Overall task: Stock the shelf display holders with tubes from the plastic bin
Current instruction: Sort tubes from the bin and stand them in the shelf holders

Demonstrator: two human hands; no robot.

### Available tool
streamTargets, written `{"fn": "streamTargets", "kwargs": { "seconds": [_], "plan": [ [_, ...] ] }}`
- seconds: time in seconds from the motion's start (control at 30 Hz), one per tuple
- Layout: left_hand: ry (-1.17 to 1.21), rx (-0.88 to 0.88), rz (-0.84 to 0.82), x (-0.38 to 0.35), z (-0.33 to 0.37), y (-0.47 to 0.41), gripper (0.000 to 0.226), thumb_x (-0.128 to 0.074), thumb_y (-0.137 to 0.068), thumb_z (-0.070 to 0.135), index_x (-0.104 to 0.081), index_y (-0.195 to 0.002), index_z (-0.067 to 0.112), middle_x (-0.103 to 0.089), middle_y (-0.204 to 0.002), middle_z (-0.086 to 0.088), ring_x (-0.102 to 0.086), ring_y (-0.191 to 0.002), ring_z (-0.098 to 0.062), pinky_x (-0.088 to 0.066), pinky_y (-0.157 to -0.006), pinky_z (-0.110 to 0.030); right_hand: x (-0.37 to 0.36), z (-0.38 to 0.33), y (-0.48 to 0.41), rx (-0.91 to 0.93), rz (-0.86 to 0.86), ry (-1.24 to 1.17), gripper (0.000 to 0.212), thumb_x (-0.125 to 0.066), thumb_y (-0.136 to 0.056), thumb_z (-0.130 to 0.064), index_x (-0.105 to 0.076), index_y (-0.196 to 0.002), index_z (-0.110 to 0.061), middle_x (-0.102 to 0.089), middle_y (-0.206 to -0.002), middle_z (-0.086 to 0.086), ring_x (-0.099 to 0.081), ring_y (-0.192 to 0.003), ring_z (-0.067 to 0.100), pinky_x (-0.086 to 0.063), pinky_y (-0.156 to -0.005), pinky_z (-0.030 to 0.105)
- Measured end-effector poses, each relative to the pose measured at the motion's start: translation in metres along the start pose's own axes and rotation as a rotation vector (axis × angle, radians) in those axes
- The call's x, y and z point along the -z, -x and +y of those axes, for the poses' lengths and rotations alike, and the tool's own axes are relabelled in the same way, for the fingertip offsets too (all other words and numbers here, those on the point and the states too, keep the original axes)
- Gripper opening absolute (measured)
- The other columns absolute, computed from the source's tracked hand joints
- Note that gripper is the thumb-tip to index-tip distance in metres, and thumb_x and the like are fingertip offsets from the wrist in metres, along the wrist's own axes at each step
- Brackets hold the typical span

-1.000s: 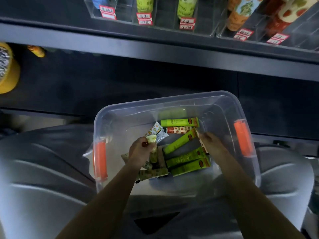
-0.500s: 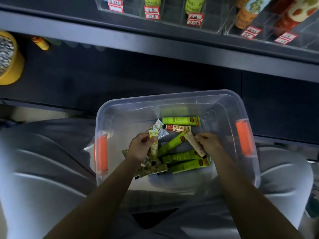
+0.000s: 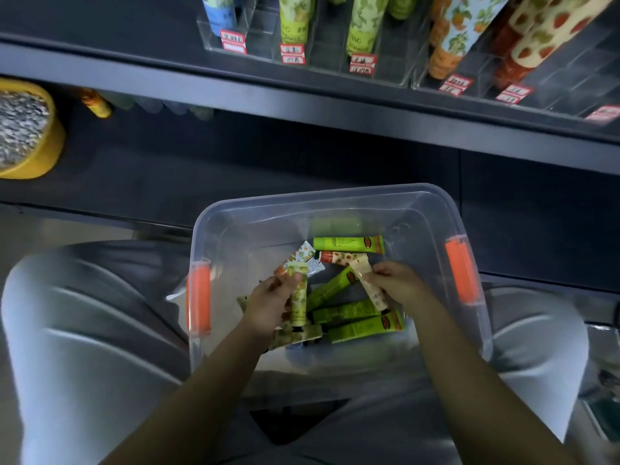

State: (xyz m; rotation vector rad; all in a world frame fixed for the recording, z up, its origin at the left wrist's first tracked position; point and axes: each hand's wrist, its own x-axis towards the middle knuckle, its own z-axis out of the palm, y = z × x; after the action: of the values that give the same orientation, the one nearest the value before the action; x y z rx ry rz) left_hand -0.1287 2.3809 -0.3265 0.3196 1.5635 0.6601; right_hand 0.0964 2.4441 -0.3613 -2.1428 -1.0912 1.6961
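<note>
A clear plastic bin [image 3: 339,199] with orange handles sits on my lap. Several tubes lie in it, mostly green ones [image 3: 349,244], plus a red-patterned tube [image 3: 339,257]. My left hand [image 3: 268,303] holds a yellow-green patterned tube [image 3: 298,297] upright by its crimped end. My right hand [image 3: 396,285] pinches a cream tube [image 3: 367,280] that slants across the green ones. Clear display holders [image 3: 322,45] on the shelf above carry standing tubes behind red price labels.
The dark shelf edge [image 3: 302,95] runs across above the bin. A yellow tub [image 3: 30,132] filled with small grey bits stands at far left on the lower shelf, next to a small orange-yellow tube [image 3: 95,102]. My grey-trousered knees flank the bin.
My right hand has picked up the cream tube and raised it off the pile. My left hand has lifted its yellow-green tube slightly. The view has tilted up, showing more of the shelf.
</note>
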Motion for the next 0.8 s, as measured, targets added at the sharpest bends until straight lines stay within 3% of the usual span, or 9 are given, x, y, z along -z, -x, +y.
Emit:
{"fn": "streamTargets", "kwargs": {
  "seconds": [0.1, 0.2, 0.3, 0.43, 0.53, 0.63, 0.73, 0.8],
  "plan": [
    [0.103, 0.002, -0.029, -0.006, 0.012, 0.012, 0.029, -0.065, -0.085, 0.039, -0.068, -0.102, 0.016, -0.07, -0.086, -0.005, -0.065, -0.086, -0.029, -0.053, -0.079, -0.046, 0.004, -0.024, 0.033, 0.08, -0.045, -0.345, 0.007, -0.068, -0.084, -0.014, -0.063, -0.088, -0.011, -0.066, -0.088, 0.012, -0.063, -0.07, 0.018, -0.05, -0.062, 0.032],
    [0.185, -0.028, -0.074, -0.013, 0.028, 0.027, 0.027, -0.063, -0.088, 0.033, -0.068, -0.104, 0.011, -0.071, -0.093, -0.007, -0.065, -0.093, -0.027, -0.052, -0.083, -0.045, 0.005, -0.039, 0.074, 0.147, -0.17, -0.759, 0.026, -0.063, -0.084, -0.016, -0.062, -0.109, -0.009, -0.069, -0.09, 0.009, -0.066, -0.081, 0.022, -0.052, -0.068, 0.035],
    [0.23, -0.118, -0.152, -0.017, 0.04, 0.044, 0.02, -0.058, -0.092, 0.028, -0.068, -0.095, 0.011, -0.073, -0.081, -0.002, -0.068, -0.079, -0.014, -0.053, -0.064, -0.025, 0.004, -0.044, 0.108, 0.216, -0.263, -0.956, 0.029, -0.052, -0.092, -0.018, -0.058, -0.119, -0.008, -0.066, -0.093, 0.008, -0.063, -0.086, 0.022, -0.053, -0.078, 0.033],
    [0.237, -0.17, -0.224, -0.02, 0.051, 0.073, 0.024, -0.052, -0.095, 0.029, -0.066, -0.095, 0.01, -0.069, -0.065, 0.005, -0.065, -0.057, -0.004, -0.048, -0.048, -0.016, 0.003, -0.051, 0.14, 0.233, -0.312, -0.999, 0.046, -0.054, -0.09, -0.032, -0.053, -0.126, -0.001, -0.063, -0.101, 0.011, -0.06, -0.087, 0.02, -0.054, -0.074, 0.029],
    [0.229, -0.207, -0.257, -0.024, 0.061, 0.092, 0.032, -0.05, -0.094, 0.03, -0.064, -0.11, 0.007, -0.067, -0.075, 0.003, -0.063, -0.061, -0.006, -0.048, -0.051, -0.019, 0.008, -0.063, 0.162, 0.347, -0.303, -0.914, 0.046, -0.063, -0.081, -0.028, -0.058, -0.12, -0.005, -0.064, -0.087, 0.009, -0.06, -0.075, 0.016, -0.052, -0.066, 0.024],
    [0.243, -0.266, -0.303, -0.032, 0.077, 0.112, 0.027, -0.046, -0.094, 0.023, -0.063, -0.109, 0.008, -0.065, -0.088, -0.004, -0.062, -0.06, -0.009, -0.047, -0.048, -0.018, 0.02, -0.078, 0.183, 0.473, -0.219, -0.877, 0.034, -0.064, -0.08, -0.023, -0.063, -0.111, -0.009, -0.066, -0.081, 0.006, -0.062, -0.075, 0.017, -0.052, -0.064, 0.022],
    [0.234, -0.363, -0.381, -0.042, 0.1, 0.131, 0.028, -0.044, -0.094, 0.014, -0.062, -0.113, 0.008, -0.06, -0.102, -0.014, -0.06, -0.085, -0.024, -0.047, -0.07, -0.033, 0.037, -0.098, 0.2, 0.602, -0.146, -0.854, 0.029, -0.057, -0.087, -0.017, -0.063, -0.114, -0.009, -0.067, -0.089, 0.005, -0.064, -0.085, 0.017, -0.052, -0.076, 0.028],
    [0.231, -0.429, -0.398, -0.047, 0.116, 0.142, 0.029, -0.045, -0.094, 0.009, -0.062, -0.118, 0.006, -0.066, -0.105, -0.012, -0.061, -0.096, -0.024, -0.048, -0.08, -0.037, 0.051, -0.11, 0.21, 0.698, -0.047, -0.779, 0.022, -0.054, -0.091, -0.014, -0.065, -0.11, -0.012, -0.07, -0.091, 0.003, -0.062, -0.086, 0.013, -0.05, -0.077, 0.026]
  ]
}}
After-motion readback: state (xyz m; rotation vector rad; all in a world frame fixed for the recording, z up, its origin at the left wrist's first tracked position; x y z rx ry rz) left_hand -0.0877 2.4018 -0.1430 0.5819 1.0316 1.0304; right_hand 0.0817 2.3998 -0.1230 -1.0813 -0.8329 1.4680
